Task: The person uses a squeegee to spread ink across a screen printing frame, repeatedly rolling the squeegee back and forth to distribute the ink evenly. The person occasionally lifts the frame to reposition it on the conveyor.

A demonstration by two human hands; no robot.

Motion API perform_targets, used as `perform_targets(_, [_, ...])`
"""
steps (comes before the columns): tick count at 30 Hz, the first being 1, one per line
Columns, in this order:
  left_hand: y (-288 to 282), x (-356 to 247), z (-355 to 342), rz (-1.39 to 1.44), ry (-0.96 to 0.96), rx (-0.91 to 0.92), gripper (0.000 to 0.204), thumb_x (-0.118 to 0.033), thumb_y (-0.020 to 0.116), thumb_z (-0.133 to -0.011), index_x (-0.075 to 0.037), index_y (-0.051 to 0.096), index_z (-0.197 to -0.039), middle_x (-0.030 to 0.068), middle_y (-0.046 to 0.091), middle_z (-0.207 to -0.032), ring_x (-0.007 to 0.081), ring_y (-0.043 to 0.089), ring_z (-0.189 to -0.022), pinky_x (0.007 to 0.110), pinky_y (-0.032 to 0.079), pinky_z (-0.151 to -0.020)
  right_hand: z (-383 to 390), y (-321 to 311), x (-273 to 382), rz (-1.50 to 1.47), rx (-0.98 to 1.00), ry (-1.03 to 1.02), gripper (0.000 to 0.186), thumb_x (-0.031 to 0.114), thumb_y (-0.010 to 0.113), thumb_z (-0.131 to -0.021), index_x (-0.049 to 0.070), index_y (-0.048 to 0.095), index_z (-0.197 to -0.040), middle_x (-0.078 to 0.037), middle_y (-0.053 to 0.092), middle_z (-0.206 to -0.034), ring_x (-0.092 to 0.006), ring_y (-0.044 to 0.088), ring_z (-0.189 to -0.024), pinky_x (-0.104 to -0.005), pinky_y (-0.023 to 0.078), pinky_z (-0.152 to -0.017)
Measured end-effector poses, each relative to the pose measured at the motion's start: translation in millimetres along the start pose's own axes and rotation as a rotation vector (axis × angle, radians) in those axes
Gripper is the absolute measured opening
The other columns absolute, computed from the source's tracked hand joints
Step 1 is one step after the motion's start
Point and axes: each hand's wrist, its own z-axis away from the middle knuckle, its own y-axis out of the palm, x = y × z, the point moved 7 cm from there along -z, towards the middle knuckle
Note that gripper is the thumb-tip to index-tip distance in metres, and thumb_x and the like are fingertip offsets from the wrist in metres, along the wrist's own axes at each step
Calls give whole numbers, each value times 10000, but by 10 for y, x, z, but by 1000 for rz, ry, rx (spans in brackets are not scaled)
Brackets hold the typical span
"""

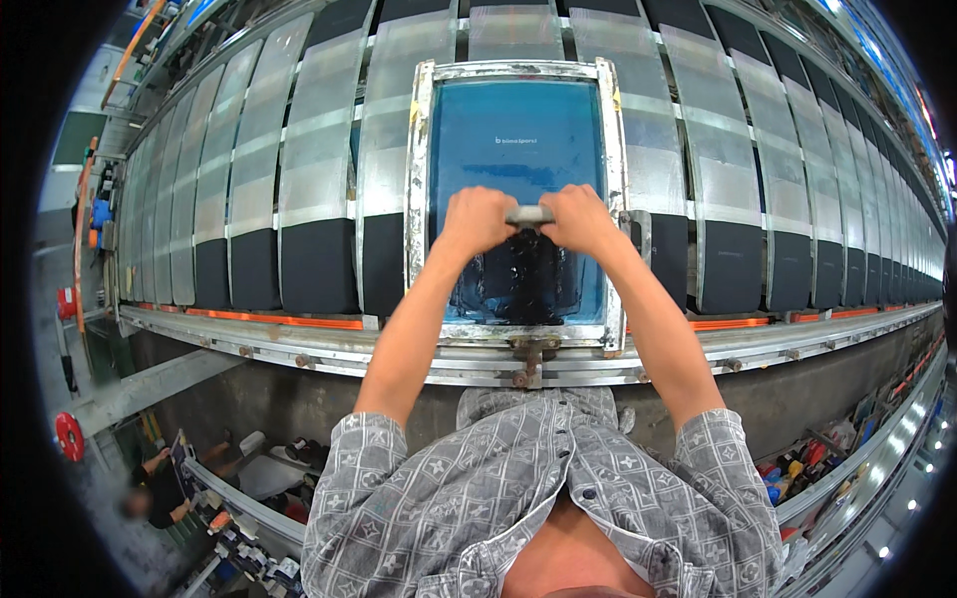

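A metal-framed screen [420,140] with blue mesh [513,110] sits in front of me on the long rail of boards. My left hand [477,217] and my right hand [576,215] are both closed on a squeegee [529,214] across the screen, one at each side of its grey handle. Dark wet ink [513,284] lies on the mesh below the handle, toward the near edge, and a small white print area shows higher up. The squeegee's blade is hard to make out.
Rows of boards [319,149] with dark fabric [317,264] stretch left and right, behind a near metal rail [249,337]. A red wheel [70,436] is at left. Another person [159,498] is at lower left. Assorted containers [797,463] lie at lower right.
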Motion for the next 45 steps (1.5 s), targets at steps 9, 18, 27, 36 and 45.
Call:
perform_targets(9, [262,-421,1064,85,80,44,204,-214,879,-669,-155,755,-820,60,720,-808,326,704,-791,471,552,-730,1027,253,602,-69,12,-190,210,231,829,-743,108,690,-841,-124,658,-777,-326,652,-853,-458,474,-833])
perform_targets(18, [-148,89,-232,26,-48,26,237,-300,866,-719,-152,763,-873,126,737,-816,388,700,-821,503,549,-739,-334,-44,-133,-15,133,-27,215,298,781,-810,120,739,-923,-139,734,-837,-368,697,-880,-481,500,-848])
perform_targets(27, [295,-308,837,-3,97,-50,192,-257,865,-694,-157,728,-783,47,708,-776,274,694,-811,430,483,-755,696,336,367,-9,18,-172,248,283,810,-749,100,672,-843,-118,690,-777,-350,677,-848,-472,489,-854])
perform_targets(36, [-172,-262,343,-18,85,-37,274,-312,894,-704,-135,784,-882,89,746,-832,322,688,-815,437,498,-818,1174,-415,-847,-22,-799,369,348,300,749,-915,43,718,-1148,-169,752,-1039,-370,683,-1030,-489,520,-942])
perform_targets(45, [175,-443,1130,30,190,-472,470,61,715,-640,-139,786,-1059,41,772,-1053,246,665,-888,390,442,-754,1114,65,-1337,-1009,-554,771,196,271,682,-1009,87,621,-1035,28,502,-627,-75,405,-435,-274,301,-378])
